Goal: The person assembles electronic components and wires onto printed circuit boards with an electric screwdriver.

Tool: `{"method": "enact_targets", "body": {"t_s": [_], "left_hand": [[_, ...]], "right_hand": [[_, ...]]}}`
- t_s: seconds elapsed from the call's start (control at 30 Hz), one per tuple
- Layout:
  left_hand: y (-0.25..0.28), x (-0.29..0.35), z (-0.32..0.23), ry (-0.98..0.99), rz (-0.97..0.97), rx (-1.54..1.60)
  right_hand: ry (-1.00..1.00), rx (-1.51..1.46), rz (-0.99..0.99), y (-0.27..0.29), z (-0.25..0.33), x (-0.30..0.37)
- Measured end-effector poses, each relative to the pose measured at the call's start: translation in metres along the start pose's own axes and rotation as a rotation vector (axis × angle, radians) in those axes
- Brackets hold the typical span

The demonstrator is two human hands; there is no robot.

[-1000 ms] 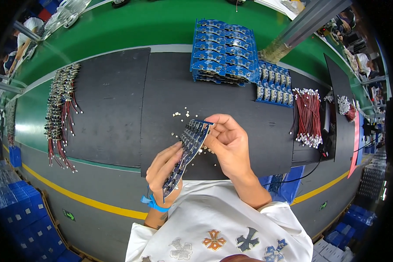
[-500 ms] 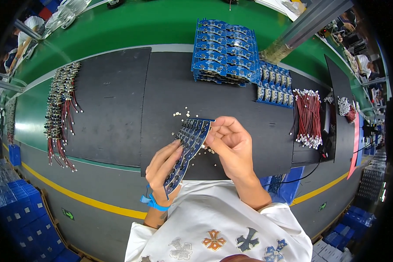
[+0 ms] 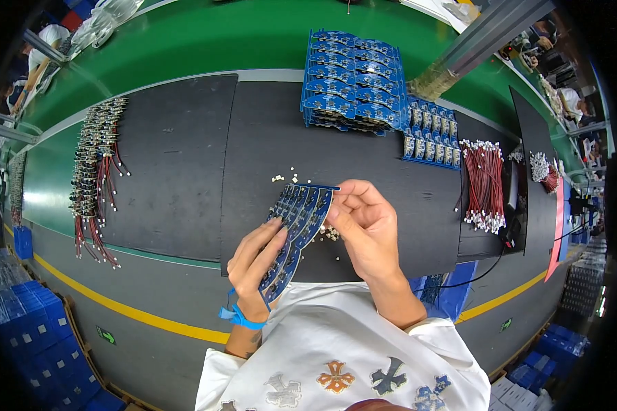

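Note:
A blue circuit board panel with curved sections is held tilted above the black mat. My left hand is closed on its left side, with fingers lying across the component face. At the panel's upper right edge, my right hand pinches with thumb and index finger; whether a small part sits between those fingertips is hidden. Small white connectors lie scattered on the mat just below the right hand, and others lie beyond the panel's far edge.
A tall stack of blue board panels stands at the back, beside a smaller panel. Bundles of red-black wires with white plugs lie to the right. Wired boards form a row at left. A metal post rises at back right.
The panel has tilted slightly, turning more of its component face into view. Both hands keep nearly the same place and grip on it.

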State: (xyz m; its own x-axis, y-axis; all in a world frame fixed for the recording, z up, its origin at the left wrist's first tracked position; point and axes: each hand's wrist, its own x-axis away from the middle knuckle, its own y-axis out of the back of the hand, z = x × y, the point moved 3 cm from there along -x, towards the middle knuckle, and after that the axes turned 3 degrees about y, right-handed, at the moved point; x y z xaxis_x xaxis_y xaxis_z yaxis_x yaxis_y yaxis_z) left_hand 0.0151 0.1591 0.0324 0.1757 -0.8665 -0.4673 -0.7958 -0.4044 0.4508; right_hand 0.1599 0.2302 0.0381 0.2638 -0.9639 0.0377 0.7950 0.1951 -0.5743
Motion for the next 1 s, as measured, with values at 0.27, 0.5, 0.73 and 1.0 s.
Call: {"method": "enact_targets", "body": {"t_s": [0.27,0.5,0.73,1.0], "left_hand": [[0.003,-0.002,-0.001,-0.011,-0.018,-0.007],[0.004,-0.002,0.0,0.006,-0.008,0.036],[0.009,-0.002,0.004,0.074,-0.117,0.072],[0.011,-0.001,0.01,0.21,-0.133,0.143]], "right_hand": [[-0.03,-0.031,-0.041,0.002,0.0,-0.002],[-0.066,-0.034,0.033,0.004,0.002,-0.003],[0.002,0.2,0.001,0.011,-0.007,-0.001],[0.063,0.269,0.014,0.0,-0.006,-0.002]]}}
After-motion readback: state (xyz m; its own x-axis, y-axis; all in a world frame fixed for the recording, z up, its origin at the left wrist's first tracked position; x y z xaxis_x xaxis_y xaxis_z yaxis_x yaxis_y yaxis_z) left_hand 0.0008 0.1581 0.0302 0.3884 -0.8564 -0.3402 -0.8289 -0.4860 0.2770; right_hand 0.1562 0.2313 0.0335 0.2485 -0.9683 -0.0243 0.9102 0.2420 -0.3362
